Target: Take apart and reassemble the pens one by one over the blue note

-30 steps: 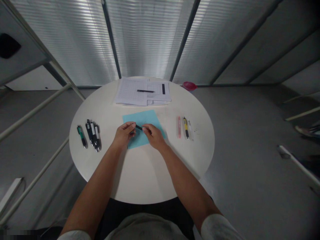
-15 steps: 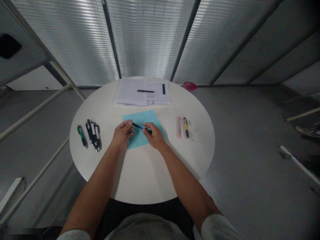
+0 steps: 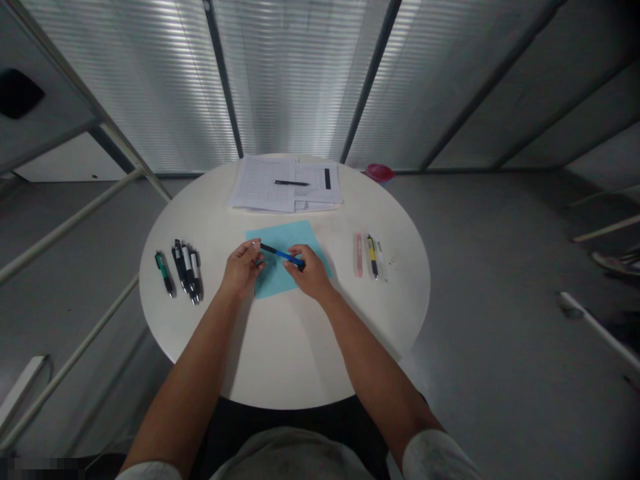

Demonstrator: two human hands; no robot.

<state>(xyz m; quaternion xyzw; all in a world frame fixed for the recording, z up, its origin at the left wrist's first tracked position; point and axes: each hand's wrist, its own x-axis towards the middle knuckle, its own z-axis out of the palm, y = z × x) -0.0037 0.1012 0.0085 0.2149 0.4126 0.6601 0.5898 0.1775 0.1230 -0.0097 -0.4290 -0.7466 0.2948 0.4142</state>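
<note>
A blue pen with a black grip (image 3: 281, 254) spans the gap between my hands, above a light-blue sheet of paper (image 3: 274, 287). My left hand (image 3: 242, 268) pinches the pen at its black end, where something small and pale shows at the fingertips. At the blue end, my right hand (image 3: 309, 273) has thumb and fingers closed round the barrel. The sheet lies flat on the white round table (image 3: 290, 360), and part of it is hidden under both hands.
On the left lie a green pen (image 3: 164, 274) and several black and white pens (image 3: 187, 270). To the right are a pink pen (image 3: 359, 255), a yellow-black pen (image 3: 373, 257) and a clear one (image 3: 381, 261). Printed papers (image 3: 265, 190) with a black pen (image 3: 292, 183) lie at the back.
More of the pen's blue barrel shows between my hands. The right fingers have shifted slightly on it, and the left hand has moved a little left. Other pens and papers stay put.
</note>
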